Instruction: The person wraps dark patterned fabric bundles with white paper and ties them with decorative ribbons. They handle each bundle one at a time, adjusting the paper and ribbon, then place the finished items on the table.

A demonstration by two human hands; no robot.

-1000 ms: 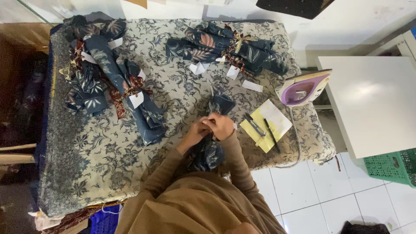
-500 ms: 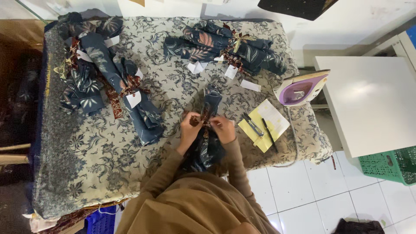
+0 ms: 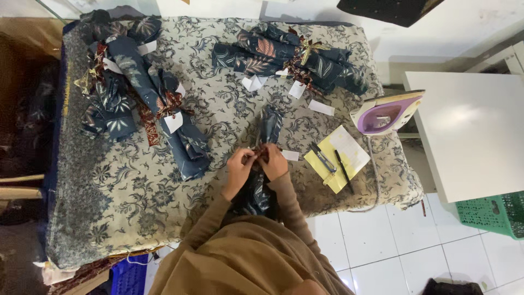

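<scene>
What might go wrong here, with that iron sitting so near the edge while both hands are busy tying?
1. The purple and white iron stands at the table's right edge; a tug on its cord could tip it off.
2. Both hands, left hand and right hand, pinch the dark blue patterned cloth bundle; it might come loose if the grip slips.
3. Small white paper tags lie loose and could get swept away.

Matt dark printed cloth bundle (image 3: 266,143) at centre frame, woven floral table cover (image 3: 136,202) looking rough, glossy plastic iron (image 3: 386,112) upper right, smooth yellow paper pad (image 3: 338,158).
</scene>
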